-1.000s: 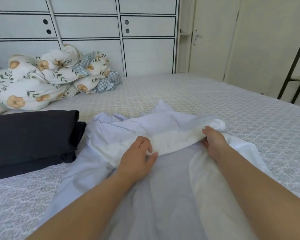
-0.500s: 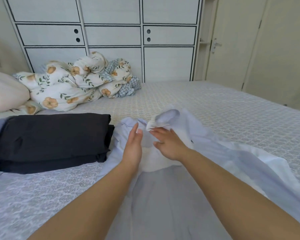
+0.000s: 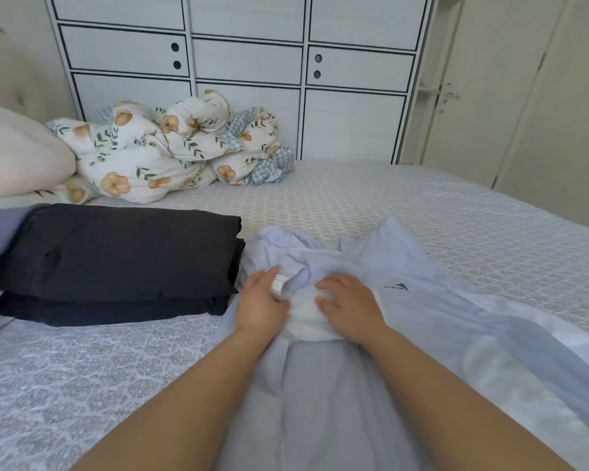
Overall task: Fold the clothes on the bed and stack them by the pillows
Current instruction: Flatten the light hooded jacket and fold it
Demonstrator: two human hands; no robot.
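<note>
We see a thin, pale lavender garment (image 3: pixel 405 334) spread out in soft wrinkles on the bed (image 3: pixel 456 212), with a small dark logo printed just right of the right hand (image 3: pixel 349 305). A white, slightly padded piece (image 3: pixel 305 316) lies between the two hands, bunched and ruffled at its upper edge. The left hand (image 3: pixel 261 302) rests on its left side, thumb tucked against the white cloth and fingers reaching onto the ruffled edge; we cannot tell whether it pinches the fabric. The right hand lies flat, fingers spread and straight, pressing the lavender cloth and the white piece down.

Just left of the left hand sits a stack of dark folded clothes (image 3: pixel 116 256), smooth and blocky, two layers thick. Beyond it, farther left, a plump cream pillow (image 3: pixel 17 154) leans by a tufted headboard (image 3: pixel 17 79). Ahead of the hands, a crumpled floral duvet (image 3: pixel 157 154) with a checked blue lining lies at the far edge. The bedcover is quilted with a fine grey lattice pattern. Behind stands a white panelled wardrobe (image 3: pixel 245 62) with black trim; to the right, a cream door (image 3: pixel 490 79).
</note>
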